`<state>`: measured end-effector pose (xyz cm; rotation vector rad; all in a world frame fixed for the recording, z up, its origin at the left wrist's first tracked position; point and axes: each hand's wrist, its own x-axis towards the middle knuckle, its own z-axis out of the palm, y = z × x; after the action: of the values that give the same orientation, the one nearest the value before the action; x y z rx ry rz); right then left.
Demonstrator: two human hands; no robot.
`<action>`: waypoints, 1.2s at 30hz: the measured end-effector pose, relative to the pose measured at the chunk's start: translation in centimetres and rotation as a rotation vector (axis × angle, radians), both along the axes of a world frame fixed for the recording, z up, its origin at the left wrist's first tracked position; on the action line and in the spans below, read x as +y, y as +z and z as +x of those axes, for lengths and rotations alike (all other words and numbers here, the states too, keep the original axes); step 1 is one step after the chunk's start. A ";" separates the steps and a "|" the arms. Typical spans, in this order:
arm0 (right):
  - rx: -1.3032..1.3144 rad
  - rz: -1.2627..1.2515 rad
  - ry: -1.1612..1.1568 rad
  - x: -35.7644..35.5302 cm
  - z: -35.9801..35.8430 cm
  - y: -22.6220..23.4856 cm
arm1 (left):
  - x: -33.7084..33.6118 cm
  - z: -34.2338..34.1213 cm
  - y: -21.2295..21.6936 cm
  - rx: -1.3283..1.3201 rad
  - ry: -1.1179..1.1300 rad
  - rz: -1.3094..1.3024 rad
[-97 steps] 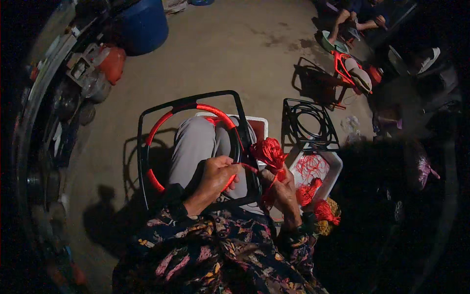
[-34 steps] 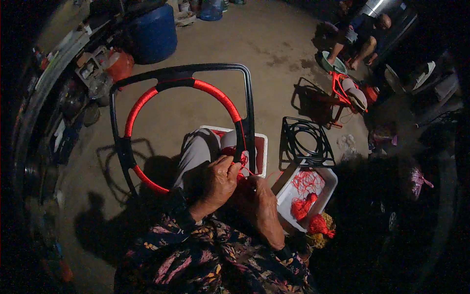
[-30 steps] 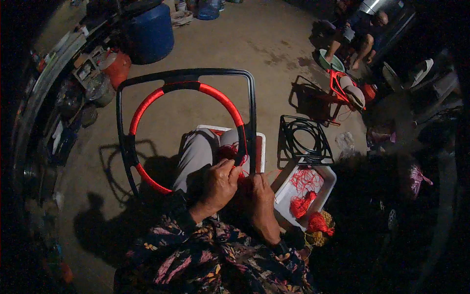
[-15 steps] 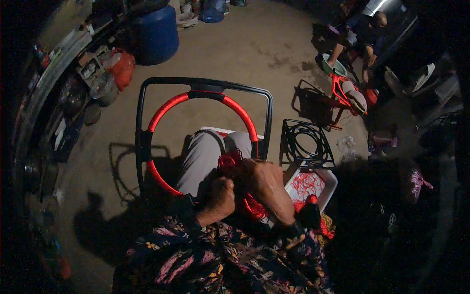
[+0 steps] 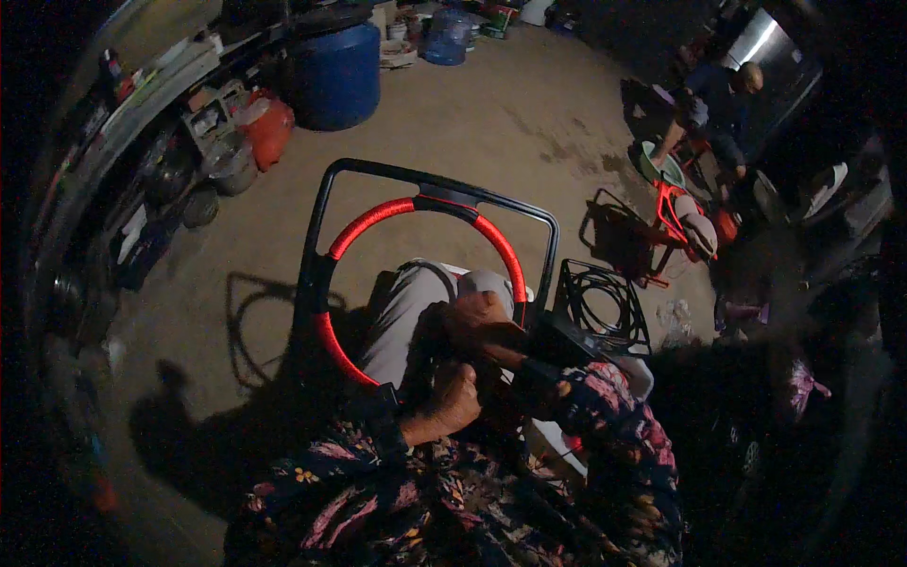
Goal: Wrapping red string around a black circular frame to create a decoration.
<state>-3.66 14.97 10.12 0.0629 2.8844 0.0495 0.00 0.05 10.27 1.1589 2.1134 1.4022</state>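
Observation:
A black metal frame (image 5: pixel 430 177) stands upright against my lap. Its inner ring (image 5: pixel 373 219) is wrapped in red cord along the top and left. My left hand (image 5: pixel 452 399) is a closed fist at the ring's lower edge, gripping it. Just above, over my grey-trousered knee (image 5: pixel 406 307), my right hand (image 5: pixel 480 319) has curled fingers close to the ring's right side. It is too dark to see what this hand holds. My floral sleeves fill the lower part of the view.
A second black wire frame (image 5: pixel 605 304) lies on the ground to my right. A blue barrel (image 5: pixel 337 76), a red container (image 5: pixel 270 132) and cluttered shelves (image 5: pixel 142 180) line the far left. Another person (image 5: pixel 715 106) crouches far right beside a red frame (image 5: pixel 673 213).
My right hand has moved up from my lap to the ring's right side, and the red cord bundle it carried is out of sight. The frame has shifted slightly.

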 end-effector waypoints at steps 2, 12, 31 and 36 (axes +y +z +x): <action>0.025 0.075 0.098 -0.6 0.6 2.3 | 0.2 0.3 0.2 0.013 -0.014 -0.133; 0.274 -0.008 0.044 1.1 -1.0 4.5 | 0.3 1.9 -1.1 0.166 -0.019 0.135; 0.460 -0.618 0.060 -3.0 1.0 6.6 | -0.5 1.2 -5.0 0.065 -0.113 -0.066; 0.556 -1.621 -0.635 0.4 3.2 13.0 | 1.1 0.4 -6.0 0.114 0.006 -0.131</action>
<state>-0.48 15.33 23.14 0.6936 2.2218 -2.5121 0.44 1.19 4.23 1.2068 2.2508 1.2065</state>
